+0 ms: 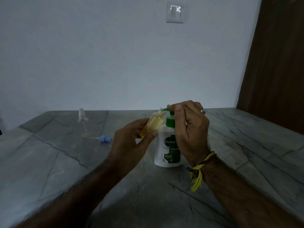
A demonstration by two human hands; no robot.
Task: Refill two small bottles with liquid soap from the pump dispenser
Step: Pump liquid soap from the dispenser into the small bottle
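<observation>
Grey stone made up the table (246,162), with a pale wall (98,55) behind it. It was dim.

The right hand (189,127) sat on top of the pump (169,119). Its fingers were curled over the green pump head, and the thumb pointed up beside it. The left hand (130,142) held a small bottle (152,125) between its thumb and fingers. The bottle was tilted, with its open mouth right at the green spout. It looked mostly full of yellow soap, though the light was poor, so that is only a guess. The white soap dispenser (167,150) stood on the table just under both hands.

Farther left lay a blue cap (105,139) with a thin tube. Behind it stood a little clear thing (81,115), maybe the other bottle or its spray top.

This step was filling a bottle. Next, the right hand would need to press slowly, so soap went in and did not spill. Then the blue cap or the clear top must go back on.
</observation>
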